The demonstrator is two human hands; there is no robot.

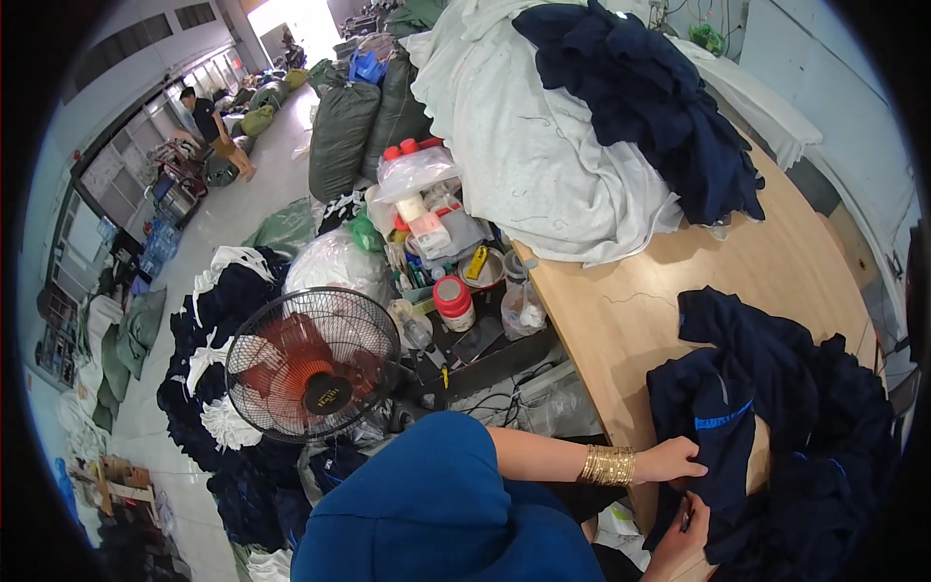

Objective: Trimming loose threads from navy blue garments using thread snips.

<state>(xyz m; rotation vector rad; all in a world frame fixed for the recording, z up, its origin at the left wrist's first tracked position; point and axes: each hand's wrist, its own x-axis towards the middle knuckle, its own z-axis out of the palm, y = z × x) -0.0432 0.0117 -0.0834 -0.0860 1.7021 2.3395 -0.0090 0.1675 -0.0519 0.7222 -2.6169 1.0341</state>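
My left hand point(669, 461), with gold bangles at its wrist, pinches the edge of a navy garment point(722, 451) at the right side of the table. Just below it, my right hand point(683, 539) has its fingers closed on the same cloth, lower down. A bright blue strip point(723, 415) crosses the garment above my hands. More navy cloth point(824, 485) lies bunched to the right, part of it with a thin blue trim. Where the cloth folds over, some of my fingertips are hidden.
The wooden table point(592, 301) carries a pile of white cloth point(553, 155) and navy cloth point(650, 97) at its far end. Left of it stand a fan point(315, 364) and a cluttered shelf with a red-lidded jar point(453, 303). Bundles of cloth, filled sacks point(344, 141) and a distant person point(215, 131) are farther off.
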